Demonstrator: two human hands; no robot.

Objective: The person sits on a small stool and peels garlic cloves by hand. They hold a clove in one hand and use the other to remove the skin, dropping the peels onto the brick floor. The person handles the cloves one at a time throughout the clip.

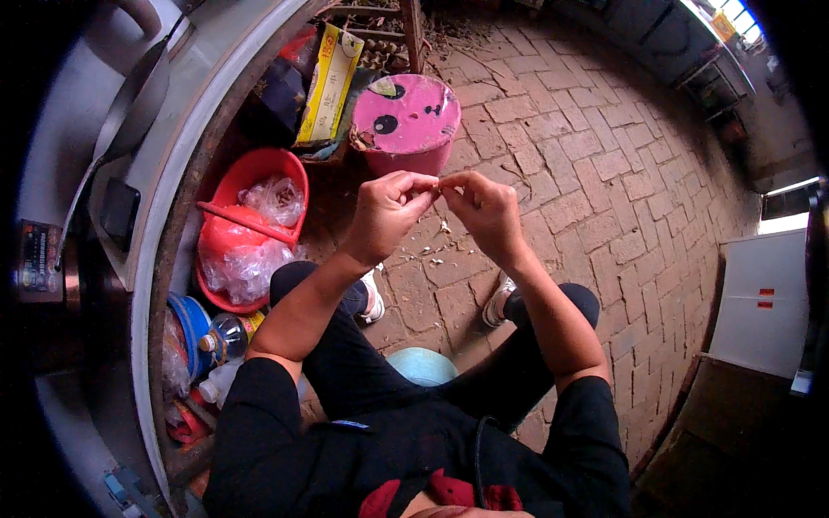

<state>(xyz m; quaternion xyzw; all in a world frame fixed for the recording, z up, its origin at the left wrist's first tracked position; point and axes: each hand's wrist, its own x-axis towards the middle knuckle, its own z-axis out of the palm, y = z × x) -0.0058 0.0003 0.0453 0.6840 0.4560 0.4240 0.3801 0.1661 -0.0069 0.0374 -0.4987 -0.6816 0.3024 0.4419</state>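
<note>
My left hand (385,214) and my right hand (486,212) meet fingertip to fingertip in front of me, over the brick floor. Both are closed in a pinch on something tiny and pale; it is too small to name. Below them, small white scraps (436,261) lie scattered on the bricks between my shoes. Just beyond my left hand stands a round pink stool (414,121) with a cartoon face on its worn top. Between my thighs shows part of a light blue rounded thing (423,367).
At left, a red basket (295,168) holds clear and red plastic bags. Nearer me are a bottle (226,337) and a blue tub (192,324). A yellow box (330,82) stands beside the stool. A counter edge (155,224) runs along the left; a white cabinet (764,302) stands right.
</note>
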